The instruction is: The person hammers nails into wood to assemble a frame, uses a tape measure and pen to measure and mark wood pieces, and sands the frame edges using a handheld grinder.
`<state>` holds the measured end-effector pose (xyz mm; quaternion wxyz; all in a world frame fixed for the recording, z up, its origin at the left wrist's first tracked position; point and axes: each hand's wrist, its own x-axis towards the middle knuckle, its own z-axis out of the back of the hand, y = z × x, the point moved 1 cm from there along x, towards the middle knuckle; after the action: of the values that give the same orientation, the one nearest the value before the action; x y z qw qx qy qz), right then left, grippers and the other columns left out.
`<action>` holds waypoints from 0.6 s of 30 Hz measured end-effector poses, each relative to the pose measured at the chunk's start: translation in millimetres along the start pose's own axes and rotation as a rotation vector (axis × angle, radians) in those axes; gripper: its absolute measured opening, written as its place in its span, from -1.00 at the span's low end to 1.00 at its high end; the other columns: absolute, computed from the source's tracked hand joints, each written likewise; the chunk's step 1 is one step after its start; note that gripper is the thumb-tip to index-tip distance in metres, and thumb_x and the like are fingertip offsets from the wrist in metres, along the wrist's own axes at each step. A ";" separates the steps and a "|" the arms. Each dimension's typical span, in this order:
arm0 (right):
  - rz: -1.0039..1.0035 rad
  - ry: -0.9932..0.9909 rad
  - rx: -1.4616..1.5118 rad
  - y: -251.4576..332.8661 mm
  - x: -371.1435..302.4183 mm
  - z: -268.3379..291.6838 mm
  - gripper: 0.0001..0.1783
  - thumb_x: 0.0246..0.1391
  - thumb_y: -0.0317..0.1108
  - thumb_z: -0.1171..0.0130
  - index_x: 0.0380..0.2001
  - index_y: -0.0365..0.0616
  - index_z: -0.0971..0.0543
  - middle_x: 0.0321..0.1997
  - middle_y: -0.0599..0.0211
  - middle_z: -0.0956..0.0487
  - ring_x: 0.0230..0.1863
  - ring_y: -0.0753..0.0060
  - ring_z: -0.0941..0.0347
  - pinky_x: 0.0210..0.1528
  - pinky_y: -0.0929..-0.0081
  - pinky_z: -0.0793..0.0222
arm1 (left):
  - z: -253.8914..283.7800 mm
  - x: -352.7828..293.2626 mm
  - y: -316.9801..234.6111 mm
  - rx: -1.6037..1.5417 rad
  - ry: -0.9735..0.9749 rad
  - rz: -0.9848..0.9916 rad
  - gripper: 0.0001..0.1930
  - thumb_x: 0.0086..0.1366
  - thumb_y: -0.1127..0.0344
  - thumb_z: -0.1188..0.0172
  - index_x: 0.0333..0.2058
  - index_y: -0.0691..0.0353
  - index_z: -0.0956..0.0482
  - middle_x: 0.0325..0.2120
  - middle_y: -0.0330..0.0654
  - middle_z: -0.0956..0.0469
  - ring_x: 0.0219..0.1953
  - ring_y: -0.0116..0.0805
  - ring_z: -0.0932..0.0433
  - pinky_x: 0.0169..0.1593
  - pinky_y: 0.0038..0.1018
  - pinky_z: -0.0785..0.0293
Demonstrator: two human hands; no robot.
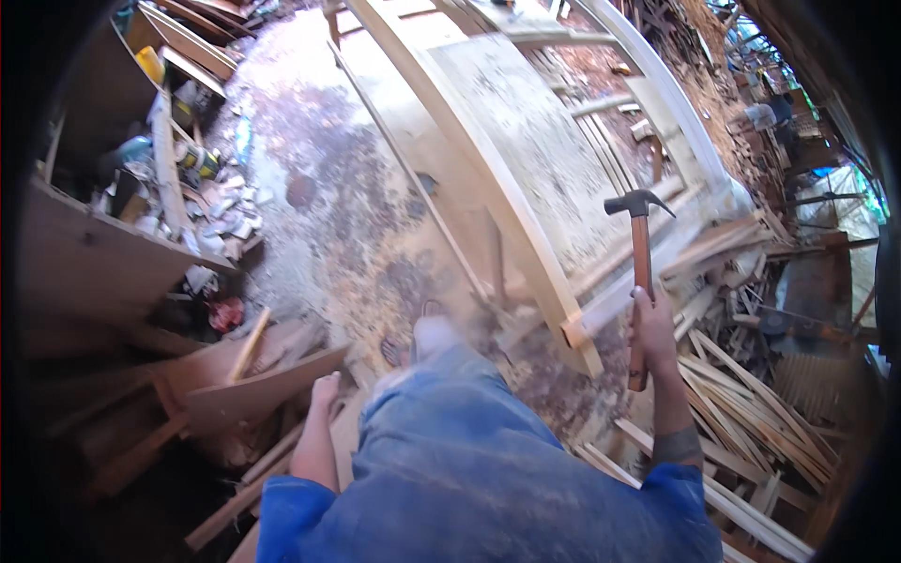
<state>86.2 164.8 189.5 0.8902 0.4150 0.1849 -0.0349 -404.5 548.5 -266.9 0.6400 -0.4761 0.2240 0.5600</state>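
My right hand (654, 330) is wrapped round the wooden handle of a claw hammer (641, 249). The hammer stands roughly upright, its dark metal head at the top with the claw curving to the right. Beyond it is a large pale wooden frame (507, 192) with a long beam along its left side; its near corner lies just left of the hammer. At my left side hangs my left hand (326, 390), small and somewhat blurred, its fingers curled in with nothing seen in them. Closest to it is a brown board (267, 387).
Loose wooden strips (751, 403) lie piled at the right. On the left, a broad brown panel (103, 253) stands near a heap of scraps and containers (202, 178). Stained ground (319, 178) runs between the heap and the frame. A person (765, 114) is far right.
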 end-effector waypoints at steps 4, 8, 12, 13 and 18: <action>0.021 -0.012 -0.037 37.2 92.4 -43.0 -0.63 0.39 -0.05 0.07 -0.26 -0.16 -0.46 -0.66 0.44 -0.36 -0.75 0.61 -0.31 -0.74 0.54 -0.26 | 49.7 34.3 -122.1 -0.039 -0.027 -0.194 -0.49 0.38 -0.04 -0.05 -0.08 0.35 -0.65 -0.15 0.17 -0.65 -0.02 0.00 -0.63 0.06 -0.20 -0.49; 0.249 -0.229 -0.654 65.1 203.5 -104.2 -0.59 0.31 -0.09 -0.04 -0.01 -0.20 -0.54 -0.38 0.01 -0.64 -0.37 0.03 -0.62 -0.27 0.10 -0.49 | 129.4 53.6 -242.8 0.111 -0.069 -0.392 -0.47 0.36 -0.06 -0.08 -0.03 0.35 -0.62 -0.13 0.18 -0.64 -0.01 0.05 -0.62 0.08 -0.19 -0.48; 0.391 -0.301 -0.628 119.9 293.2 -179.8 -0.63 0.25 -0.15 -0.10 -0.03 -0.18 -0.54 -0.29 -0.06 -0.65 -0.19 -0.20 -0.58 -0.07 0.00 -0.43 | 216.8 127.5 -250.8 0.047 -0.134 -0.298 -0.48 0.34 -0.05 -0.08 -0.07 0.35 -0.64 -0.16 0.23 -0.63 -0.02 0.13 -0.61 0.07 -0.15 -0.49; 0.345 -0.278 -0.606 125.5 313.7 -194.3 -0.64 0.24 -0.16 -0.10 -0.03 -0.19 -0.54 -0.24 -0.08 -0.63 -0.15 -0.19 -0.56 -0.04 0.01 -0.42 | 238.0 144.0 -247.6 0.045 -0.162 -0.249 -0.49 0.34 -0.05 -0.07 -0.09 0.35 -0.64 -0.18 0.25 -0.63 -0.03 0.15 -0.61 0.06 -0.14 -0.49; 0.325 -0.169 -0.712 172.9 426.3 -247.9 -0.66 0.18 -0.23 -0.13 -0.08 -0.24 -0.54 -0.05 -0.13 -0.55 0.04 -0.14 -0.47 0.07 0.07 -0.37 | 311.1 208.0 -190.1 -0.322 -0.169 0.163 -0.54 0.36 0.02 -0.02 -0.23 0.37 -0.64 -0.31 0.21 -0.64 -0.19 0.12 -0.65 -0.12 -0.07 -0.54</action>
<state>445.1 503.0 16.8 0.9843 0.1002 0.0435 0.1385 -247.6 936.1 -230.4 0.5247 -0.5039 0.1148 0.6765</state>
